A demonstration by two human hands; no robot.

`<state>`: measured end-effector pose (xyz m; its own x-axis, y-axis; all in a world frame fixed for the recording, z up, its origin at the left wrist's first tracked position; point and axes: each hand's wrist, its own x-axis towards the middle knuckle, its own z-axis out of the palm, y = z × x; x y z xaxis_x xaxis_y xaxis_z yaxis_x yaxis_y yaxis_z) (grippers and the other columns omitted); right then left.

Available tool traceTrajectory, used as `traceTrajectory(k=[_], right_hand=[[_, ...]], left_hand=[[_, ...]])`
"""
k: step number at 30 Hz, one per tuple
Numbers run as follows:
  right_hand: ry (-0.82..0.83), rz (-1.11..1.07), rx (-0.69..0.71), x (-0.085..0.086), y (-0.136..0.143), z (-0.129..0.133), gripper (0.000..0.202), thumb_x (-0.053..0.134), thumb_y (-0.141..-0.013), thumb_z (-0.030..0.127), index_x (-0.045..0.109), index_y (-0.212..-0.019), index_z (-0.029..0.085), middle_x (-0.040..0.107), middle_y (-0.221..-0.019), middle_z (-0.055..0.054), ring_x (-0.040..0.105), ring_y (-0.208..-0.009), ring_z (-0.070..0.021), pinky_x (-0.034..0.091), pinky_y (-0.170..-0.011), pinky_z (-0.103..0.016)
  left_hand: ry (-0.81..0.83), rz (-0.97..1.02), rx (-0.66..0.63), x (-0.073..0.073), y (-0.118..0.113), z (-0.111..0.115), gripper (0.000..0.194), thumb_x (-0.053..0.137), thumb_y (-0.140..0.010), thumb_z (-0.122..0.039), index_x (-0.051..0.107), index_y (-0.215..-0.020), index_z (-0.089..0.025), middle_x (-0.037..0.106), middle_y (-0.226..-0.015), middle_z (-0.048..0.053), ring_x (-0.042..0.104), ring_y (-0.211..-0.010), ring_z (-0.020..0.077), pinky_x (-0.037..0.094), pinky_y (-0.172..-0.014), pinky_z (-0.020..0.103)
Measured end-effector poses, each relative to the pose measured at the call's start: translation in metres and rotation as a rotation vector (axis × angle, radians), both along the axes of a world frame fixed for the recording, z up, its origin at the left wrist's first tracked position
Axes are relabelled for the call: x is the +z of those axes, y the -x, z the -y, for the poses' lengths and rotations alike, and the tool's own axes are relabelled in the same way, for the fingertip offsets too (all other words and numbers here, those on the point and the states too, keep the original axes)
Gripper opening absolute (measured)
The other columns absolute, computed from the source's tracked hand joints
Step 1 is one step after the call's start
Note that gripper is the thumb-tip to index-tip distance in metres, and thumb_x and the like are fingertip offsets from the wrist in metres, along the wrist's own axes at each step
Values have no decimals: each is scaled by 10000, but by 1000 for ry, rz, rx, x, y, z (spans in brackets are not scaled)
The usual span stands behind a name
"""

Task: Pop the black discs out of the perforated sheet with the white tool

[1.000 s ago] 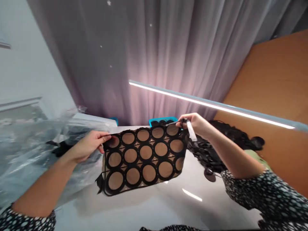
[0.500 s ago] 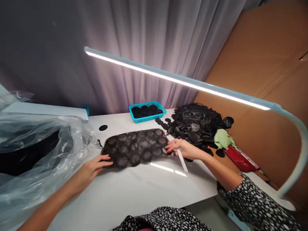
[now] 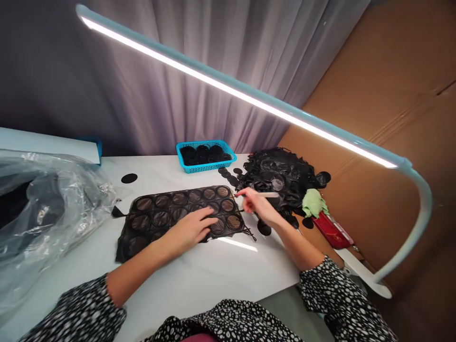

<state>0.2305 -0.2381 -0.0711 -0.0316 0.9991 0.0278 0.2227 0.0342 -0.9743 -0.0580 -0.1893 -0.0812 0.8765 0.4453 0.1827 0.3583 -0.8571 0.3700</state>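
A dark sheer sheet with rows of round rings (image 3: 162,218) lies flat on the white table. My left hand (image 3: 192,227) rests on its middle right part, palm down with the fingers spread. At the sheet's upper right corner is my right hand (image 3: 254,202), its fingers closed round a slim white tool (image 3: 269,194) that points out to the right. The index finger of that hand reaches to the sheet's edge. Thin dark strands (image 3: 250,232) stick out from the sheet's lower right corner.
Behind the sheet stands a blue basket (image 3: 206,168) of black discs. A black heap (image 3: 274,173), a green cloth (image 3: 314,203) and a red case (image 3: 331,231) are at the right. Clear plastic (image 3: 60,213) covers the left. A lit lamp (image 3: 231,88) spans overhead.
My left hand has moved from the sheet's left edge to its middle right. My right hand has shifted up to the upper right corner. The sheet lies flatter. The view has shifted.
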Motion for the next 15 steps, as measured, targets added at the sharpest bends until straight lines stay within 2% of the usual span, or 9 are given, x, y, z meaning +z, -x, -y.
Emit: traceTrajectory(k=[3,6,8,12,15], right_hand=[[57,62,65,-17,20,0,609,361,-920,672,641,-1114,166,418,-583,44,363,-525,-103,289,-497,-226],[137,89,25,-26,23,9,633,347,-927,666,679,-1058,144,354,-555,47,330,-504,-100,252,-477,-234],[136,105,-27,-30,22,17,558,406,-925,622,685,-1011,146,402,-572,37,379,-518,-100,291,-488,-231],[65,41,-127,-36,26,28,314,621,-840,488,629,-907,181,595,-725,4,566,-651,-132,456,-606,-255],[23,13,-177,-37,31,34,238,678,-802,411,587,-776,193,650,-792,-16,601,-701,-149,482,-645,-275]], left_hand=[[-32,-76,-134,-22,-29,-1,427,571,-942,-282,553,-1369,-278,444,-1503,107,365,-1416,287,284,-1152,515],[-42,-110,-166,-33,-31,-1,484,582,-948,-320,492,-1423,-290,391,-1537,118,315,-1441,300,235,-1163,549],[-41,-92,-181,-36,-27,-1,487,587,-946,-332,491,-1423,-301,361,-1554,109,286,-1451,311,224,-1167,548],[-35,-25,-192,-39,-25,-2,454,592,-942,-328,525,-1391,-308,355,-1560,89,282,-1450,325,218,-1169,546],[-57,-28,-177,-41,-28,-1,432,579,-948,-325,535,-1376,-295,349,-1564,86,276,-1453,326,207,-1172,551]])
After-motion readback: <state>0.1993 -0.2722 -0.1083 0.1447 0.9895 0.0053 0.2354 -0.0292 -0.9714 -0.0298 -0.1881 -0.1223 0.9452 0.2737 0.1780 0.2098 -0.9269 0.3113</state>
